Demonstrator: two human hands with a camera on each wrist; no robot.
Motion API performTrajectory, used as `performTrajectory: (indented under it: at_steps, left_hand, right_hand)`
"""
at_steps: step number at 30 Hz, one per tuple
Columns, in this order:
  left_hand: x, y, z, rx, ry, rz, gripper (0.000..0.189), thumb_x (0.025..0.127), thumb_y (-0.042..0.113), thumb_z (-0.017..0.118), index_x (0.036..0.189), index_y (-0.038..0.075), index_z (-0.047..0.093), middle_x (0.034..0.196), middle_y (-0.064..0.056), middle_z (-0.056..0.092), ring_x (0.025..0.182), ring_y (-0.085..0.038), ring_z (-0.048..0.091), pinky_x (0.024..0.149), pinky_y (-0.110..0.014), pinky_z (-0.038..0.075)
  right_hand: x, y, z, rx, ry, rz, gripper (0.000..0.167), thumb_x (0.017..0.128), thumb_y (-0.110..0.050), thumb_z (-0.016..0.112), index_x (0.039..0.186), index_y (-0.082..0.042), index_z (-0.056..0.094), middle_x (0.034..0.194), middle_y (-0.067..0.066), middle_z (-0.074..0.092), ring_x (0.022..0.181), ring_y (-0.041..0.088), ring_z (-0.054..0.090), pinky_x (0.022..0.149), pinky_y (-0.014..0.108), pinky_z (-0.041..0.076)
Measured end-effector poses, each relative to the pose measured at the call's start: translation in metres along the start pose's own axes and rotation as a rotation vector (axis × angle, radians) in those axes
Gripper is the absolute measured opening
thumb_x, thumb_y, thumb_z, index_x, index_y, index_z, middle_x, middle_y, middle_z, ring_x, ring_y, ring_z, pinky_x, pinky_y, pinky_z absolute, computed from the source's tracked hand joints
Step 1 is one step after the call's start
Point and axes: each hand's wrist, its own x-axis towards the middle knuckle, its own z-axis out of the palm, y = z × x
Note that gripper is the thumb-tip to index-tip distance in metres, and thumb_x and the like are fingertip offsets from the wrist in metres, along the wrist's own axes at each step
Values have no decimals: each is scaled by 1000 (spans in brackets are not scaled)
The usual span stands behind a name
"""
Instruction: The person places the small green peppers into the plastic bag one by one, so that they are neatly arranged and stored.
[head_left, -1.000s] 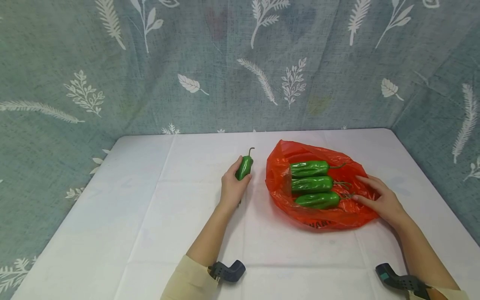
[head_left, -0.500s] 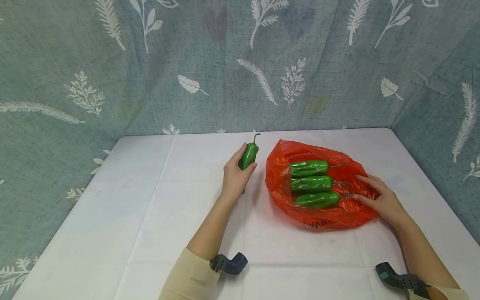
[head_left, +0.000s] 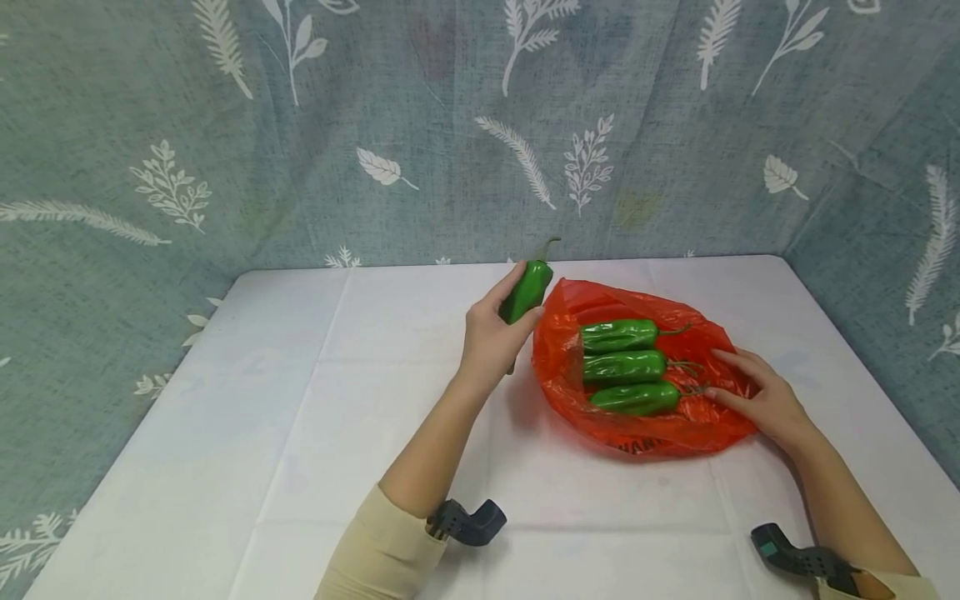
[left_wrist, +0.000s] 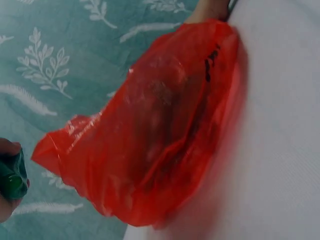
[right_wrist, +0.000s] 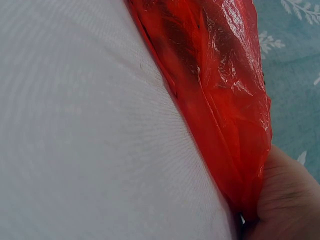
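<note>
While the head view covers the whole worktop point(head_left: 315, 433), start there: left hand point(head_left: 491, 337) is wrapped around one pepper point(head_left: 525, 292), lifted clear of the worktop, stem up and away, tip down in the palm. Its long axis tilts up and toward the right. The bag point(head_left: 637, 433) lies just right of that hand, its near-left rim almost under the pepper; so the left hand is the nearer one to the bag's left edge. Right hand point(head_left: 757, 400) lies flat on the bag's right side, fingers spread and straight, pressing the plastic down, fingertips near the stems. Count: four peppers in all, one in the left hand, three in the bag point(head_left: 622, 367), lying side by side in a stack front to back, long axes left-right, stems pointing right toward the right hand. One bag, red-orange plastic, mouth open upward. A leaf-print cloth point(head_left: 375, 125) backs the worktop.

Left wrist view: bag point(left_wrist: 165, 135) fills the frame, blurred; a bit of green pepper point(left_wrist: 11, 177) shows at the left edge between fingertips point(left_wrist: 7, 147), well left of the bag's edge. White worktop point(left_wrist: 285, 150) on the right.

Right wrist view: bag point(right_wrist: 225, 100) crumpled against the white worktop point(right_wrist: 75, 125), with the right hand point(right_wrist: 287, 200) touching its lower edge. Fingers are not visible here, so finger spread can't be told from this view. No peppers visible through the plastic.
</note>
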Motion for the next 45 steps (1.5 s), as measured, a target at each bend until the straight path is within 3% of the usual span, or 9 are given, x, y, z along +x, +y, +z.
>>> performTrajectory:
  at_steps: [9, 16, 22, 36, 45]
  left_hand:
    - [-2, 20, 16, -104, -58, 101, 60, 87, 7, 67, 142, 17, 45, 140, -5, 50, 107, -24, 55, 85, -33, 53]
    - [-1, 31, 33, -113, -130, 147, 60, 87, 6, 66, 142, 16, 44, 138, -6, 50, 107, -22, 55, 82, -26, 53]
    - [2, 28, 47, -72, -175, 218, 62, 85, 6, 69, 142, 12, 45, 135, -7, 52, 107, -19, 56, 83, -21, 51]
    - [9, 32, 78, 86, -274, 200, 62, 86, 8, 68, 143, 14, 43, 137, -4, 52, 108, -13, 55, 81, -12, 46]
    - [17, 21, 89, 86, -342, 161, 56, 86, 12, 69, 139, 15, 50, 131, -4, 56, 104, -10, 55, 79, -12, 46]
  right_hand:
    - [0, 2, 0, -14, -4, 6, 68, 87, -26, 68, 143, -4, 37, 148, 29, 23, 134, 53, 17, 97, 74, 22]
    - [0, 3, 1, -2, -6, -3, 68, 88, -24, 68, 144, -3, 36, 147, 29, 23, 133, 53, 18, 97, 73, 23]
    - [-1, 3, 2, 9, -6, -5, 68, 88, -24, 67, 144, -3, 35, 148, 30, 23, 133, 53, 17, 97, 74, 21]
    - [-2, 2, 1, -4, 1, -1, 67, 88, -24, 68, 143, -3, 36, 147, 30, 24, 133, 53, 18, 96, 74, 24]
    - [-2, 1, 1, 0, -7, 7, 67, 88, -25, 67, 144, -4, 36, 148, 30, 23, 133, 53, 18, 95, 74, 24]
